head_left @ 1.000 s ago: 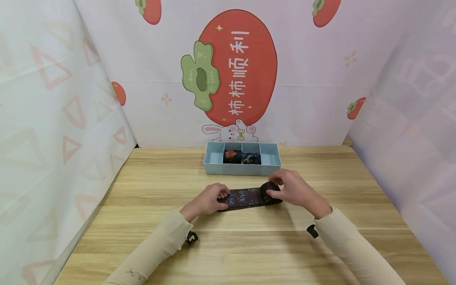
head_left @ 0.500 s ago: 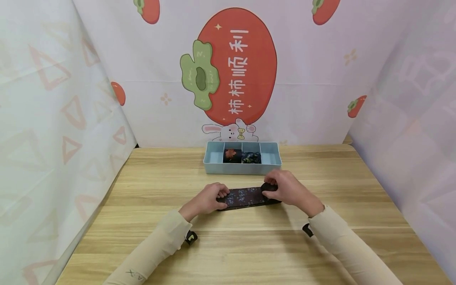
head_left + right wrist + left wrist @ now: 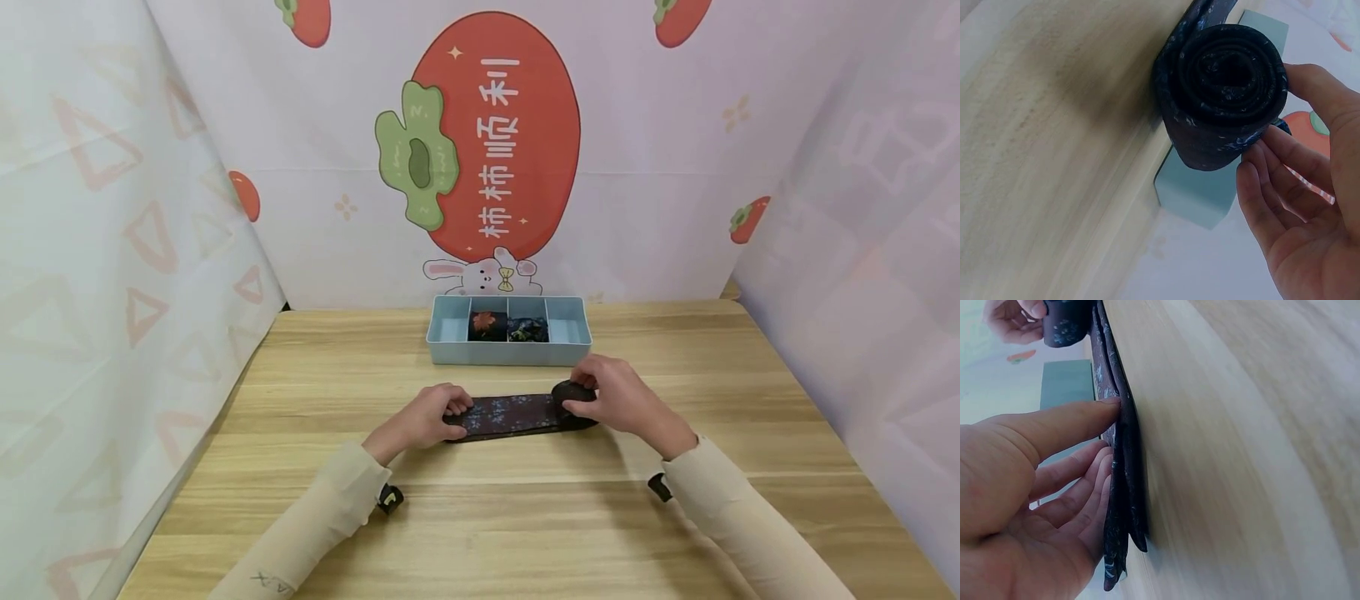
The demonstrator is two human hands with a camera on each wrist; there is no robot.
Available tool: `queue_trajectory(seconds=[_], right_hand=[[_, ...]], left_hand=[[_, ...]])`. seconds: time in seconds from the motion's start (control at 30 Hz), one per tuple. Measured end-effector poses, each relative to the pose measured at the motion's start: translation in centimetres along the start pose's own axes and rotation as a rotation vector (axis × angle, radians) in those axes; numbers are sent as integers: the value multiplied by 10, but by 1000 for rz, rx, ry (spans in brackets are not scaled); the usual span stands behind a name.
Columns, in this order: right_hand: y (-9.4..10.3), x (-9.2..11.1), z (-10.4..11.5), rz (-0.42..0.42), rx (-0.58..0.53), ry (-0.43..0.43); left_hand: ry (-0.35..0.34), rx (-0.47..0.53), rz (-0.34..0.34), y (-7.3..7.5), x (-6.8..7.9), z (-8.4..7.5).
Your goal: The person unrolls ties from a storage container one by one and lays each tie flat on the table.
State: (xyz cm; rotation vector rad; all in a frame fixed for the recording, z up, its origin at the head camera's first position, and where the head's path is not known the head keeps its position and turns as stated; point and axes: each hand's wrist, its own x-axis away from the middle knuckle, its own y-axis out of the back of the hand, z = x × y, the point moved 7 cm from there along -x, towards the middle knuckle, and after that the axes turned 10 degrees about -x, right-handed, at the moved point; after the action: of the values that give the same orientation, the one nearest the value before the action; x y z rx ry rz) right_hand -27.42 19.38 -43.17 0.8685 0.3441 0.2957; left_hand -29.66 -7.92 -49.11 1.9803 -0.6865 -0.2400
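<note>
A dark cloth strip (image 3: 510,414) with small blue flowers lies lengthwise across the wooden table, in front of the blue box. Its right end is wound into a roll (image 3: 1225,100), whose spiral layers show in the right wrist view. My right hand (image 3: 617,400) grips this roll between thumb and fingers. At the strip's flat left end, my left hand (image 3: 426,416) holds it across its width, thumb at the near edge and bent fingers at the far edge. Two layers of cloth (image 3: 1124,487) show edge-on there in the left wrist view.
Behind the strip stands a light blue divided box (image 3: 510,354). Two middle compartments hold a dark roll with a red leaf pattern (image 3: 487,326) and a dark roll with a blue and yellow pattern (image 3: 528,330). A printed cloth backdrop (image 3: 660,225) rises at the table's back.
My left hand has shifted a little left with the strip's flat end. My right hand and the roll moved slightly left, then back right.
</note>
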Motion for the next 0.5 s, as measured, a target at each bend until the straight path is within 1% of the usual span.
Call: queue_trajectory(seconds=[0.27, 0.5], right_hand=[[6, 9, -10, 1, 16, -26], [7, 7, 0, 16, 17, -7]], left_hand=[[-1, -6, 1, 0, 1, 1], [1, 2, 4, 0, 0, 2]])
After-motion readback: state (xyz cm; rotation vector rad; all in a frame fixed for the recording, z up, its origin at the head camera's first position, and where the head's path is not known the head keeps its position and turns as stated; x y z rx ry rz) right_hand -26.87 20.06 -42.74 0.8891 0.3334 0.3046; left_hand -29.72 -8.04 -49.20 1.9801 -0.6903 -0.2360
